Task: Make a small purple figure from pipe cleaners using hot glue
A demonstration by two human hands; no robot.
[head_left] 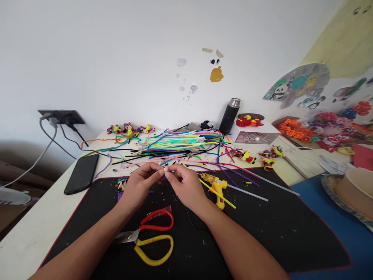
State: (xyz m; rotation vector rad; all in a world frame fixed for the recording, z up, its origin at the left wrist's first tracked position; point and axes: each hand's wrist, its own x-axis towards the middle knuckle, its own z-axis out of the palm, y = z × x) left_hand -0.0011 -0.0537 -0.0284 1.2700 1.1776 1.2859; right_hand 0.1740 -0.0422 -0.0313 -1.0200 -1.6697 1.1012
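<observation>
Fingertip to fingertip above the black mat (262,233), both of my hands pinch one small pale pink piece (166,169). My left hand (142,181) is closed on its left side, and my right hand (188,186) is closed on its right. The piece is mostly covered by fingers, so its exact kind is unclear. A bit of purple pipe cleaner shows just below the fingertips. Scissors (154,237) with one red and one yellow handle lie below my hands. A yellow glue gun (217,190) with a clear glue stick lies right of my right hand.
Behind my hands lies a heap of colourful pipe cleaners (180,142). A phone (81,174) lies at left, near cables and a wall socket (61,116). A black flask (230,116) and a white box (256,134) stand at the back, near small pipe-cleaner figures (266,158).
</observation>
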